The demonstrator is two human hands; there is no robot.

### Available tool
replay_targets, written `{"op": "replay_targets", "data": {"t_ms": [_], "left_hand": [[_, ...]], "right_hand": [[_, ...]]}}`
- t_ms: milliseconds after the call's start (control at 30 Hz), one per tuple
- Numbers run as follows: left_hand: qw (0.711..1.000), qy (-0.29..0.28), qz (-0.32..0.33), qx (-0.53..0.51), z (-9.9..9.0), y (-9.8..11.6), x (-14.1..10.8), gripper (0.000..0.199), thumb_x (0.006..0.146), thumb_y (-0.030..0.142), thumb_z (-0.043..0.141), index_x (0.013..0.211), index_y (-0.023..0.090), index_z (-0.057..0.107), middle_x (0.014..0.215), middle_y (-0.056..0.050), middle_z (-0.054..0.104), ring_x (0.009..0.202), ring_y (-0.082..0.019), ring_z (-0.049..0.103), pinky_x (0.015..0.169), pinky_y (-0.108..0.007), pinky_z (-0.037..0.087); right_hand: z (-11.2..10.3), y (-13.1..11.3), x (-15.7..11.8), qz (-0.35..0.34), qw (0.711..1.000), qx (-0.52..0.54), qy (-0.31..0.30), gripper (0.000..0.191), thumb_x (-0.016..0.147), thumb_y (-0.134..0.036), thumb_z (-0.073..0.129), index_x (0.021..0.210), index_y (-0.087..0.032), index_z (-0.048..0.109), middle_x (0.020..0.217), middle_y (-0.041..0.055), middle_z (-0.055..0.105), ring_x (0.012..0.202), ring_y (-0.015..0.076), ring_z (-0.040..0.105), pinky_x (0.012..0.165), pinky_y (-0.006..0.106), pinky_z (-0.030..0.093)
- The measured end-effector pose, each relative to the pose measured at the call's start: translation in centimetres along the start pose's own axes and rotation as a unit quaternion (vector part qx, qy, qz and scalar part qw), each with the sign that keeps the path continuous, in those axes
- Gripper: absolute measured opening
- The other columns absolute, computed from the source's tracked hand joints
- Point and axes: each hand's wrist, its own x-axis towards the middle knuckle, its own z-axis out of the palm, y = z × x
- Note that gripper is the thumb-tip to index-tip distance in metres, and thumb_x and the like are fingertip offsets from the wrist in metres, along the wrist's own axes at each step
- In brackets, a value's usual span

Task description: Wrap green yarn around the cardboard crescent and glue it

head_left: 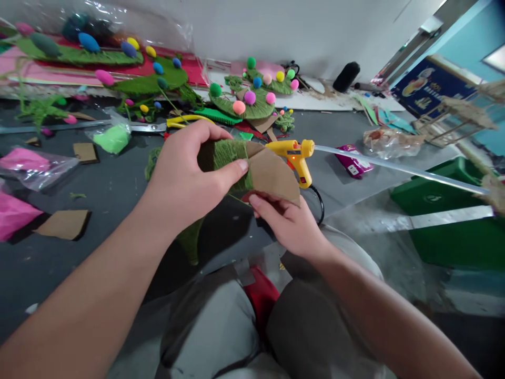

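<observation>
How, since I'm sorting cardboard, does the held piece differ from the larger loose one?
The held cardboard has green yarn and a curved edge; the loose cardboard is bare, straighter-edged. The left hand and right hand hold the first; the second lies on the table. Both are brown.

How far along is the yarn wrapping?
Looks done: green pieces with pom-poms at the back of the table. In hand: a cardboard piece, partly wrapped in green yarn; left hand on the wrapped part, right hand at the lower edge. Left, probably: the bare stretch toward the right end, then maybe pom-poms, since none show on this piece. Its underside is hidden, so progress there is unclear.
</observation>
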Motion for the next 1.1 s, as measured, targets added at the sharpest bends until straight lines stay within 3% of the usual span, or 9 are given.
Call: {"op": "replay_targets", "data": {"t_ms": [167, 367, 500, 667, 800, 933, 1100], "left_hand": [[0.998, 0.026, -0.019, 0.049, -0.2, -0.6, 0.2, 0.036, 0.083, 0.043, 0.065, 0.108, 0.018, 0.063, 0.110, -0.005, 0.067, 0.090, -0.022, 0.060, 0.080, -0.038, 0.049], [0.994, 0.013, -0.028, 0.103, 0.1, -1.0, 0.2, 0.037, 0.086, 0.047, 0.060, 0.113, 0.022, 0.062, 0.118, -0.007, 0.067, 0.103, -0.029, 0.061, 0.092, -0.047, 0.047], [0.992, 0.018, -0.036, 0.115, 0.7, -1.2, 0.4, 0.035, 0.080, 0.045, 0.066, 0.108, 0.026, 0.062, 0.117, -0.005, 0.068, 0.105, -0.030, 0.063, 0.094, -0.047, 0.050], [0.991, 0.032, -0.029, 0.125, 0.6, -1.3, 0.4, 0.035, 0.079, 0.046, 0.066, 0.108, 0.027, 0.061, 0.115, -0.003, 0.068, 0.109, -0.030, 0.063, 0.096, -0.045, 0.050], [0.987, 0.041, -0.012, 0.154, 0.5, -1.6, 0.3, 0.036, 0.082, 0.047, 0.062, 0.112, 0.027, 0.060, 0.116, -0.002, 0.067, 0.108, -0.029, 0.063, 0.096, -0.046, 0.051], [0.982, 0.048, 0.005, 0.185, 0.8, -1.7, 0.3, 0.033, 0.084, 0.046, 0.061, 0.111, 0.026, 0.060, 0.117, -0.004, 0.068, 0.105, -0.031, 0.065, 0.092, -0.047, 0.050], [0.978, -0.010, 0.069, 0.199, 1.0, -1.1, 0.3, 0.028, 0.082, 0.041, 0.061, 0.105, 0.026, 0.062, 0.114, -0.005, 0.069, 0.104, -0.031, 0.065, 0.086, -0.044, 0.049]], "right_hand": [[-0.1, -0.6, -0.7, 0.009, 0.997, -0.070, -0.030, 0.027, 0.099, -0.037, 0.052, 0.103, -0.018, 0.071, 0.077, 0.0005, 0.066, 0.067, 0.0104, 0.059, 0.061, 0.022, 0.047], [-0.9, -0.9, -1.4, -0.081, 0.980, -0.179, -0.010, 0.022, 0.099, -0.027, 0.053, 0.109, -0.020, 0.071, 0.105, 0.0029, 0.076, 0.090, 0.0145, 0.069, 0.084, 0.025, 0.051], [-1.3, -1.6, -1.6, -0.065, 0.966, -0.240, -0.074, 0.026, 0.101, -0.027, 0.048, 0.119, -0.023, 0.066, 0.105, 0.0021, 0.076, 0.089, 0.0161, 0.069, 0.081, 0.027, 0.049], [-1.8, -2.5, -1.6, -0.032, 0.955, -0.241, -0.167, 0.030, 0.103, -0.029, 0.045, 0.128, -0.026, 0.060, 0.104, -0.0005, 0.074, 0.083, 0.0134, 0.067, 0.074, 0.025, 0.047], [-2.8, -3.0, -2.0, -0.074, 0.951, -0.217, -0.206, 0.031, 0.102, -0.027, 0.047, 0.131, -0.023, 0.058, 0.095, -0.0009, 0.072, 0.074, 0.0100, 0.063, 0.070, 0.022, 0.045], [-3.4, -3.1, -2.1, -0.120, 0.956, -0.204, -0.174, 0.028, 0.100, -0.023, 0.051, 0.127, -0.023, 0.059, 0.092, -0.0016, 0.072, 0.065, 0.0074, 0.059, 0.063, 0.020, 0.044], [-3.7, -3.3, -0.9, -0.159, 0.956, -0.244, -0.022, 0.016, 0.097, -0.023, 0.056, 0.108, -0.026, 0.067, 0.085, -0.0035, 0.071, 0.059, 0.0078, 0.056, 0.058, 0.021, 0.043]]}}
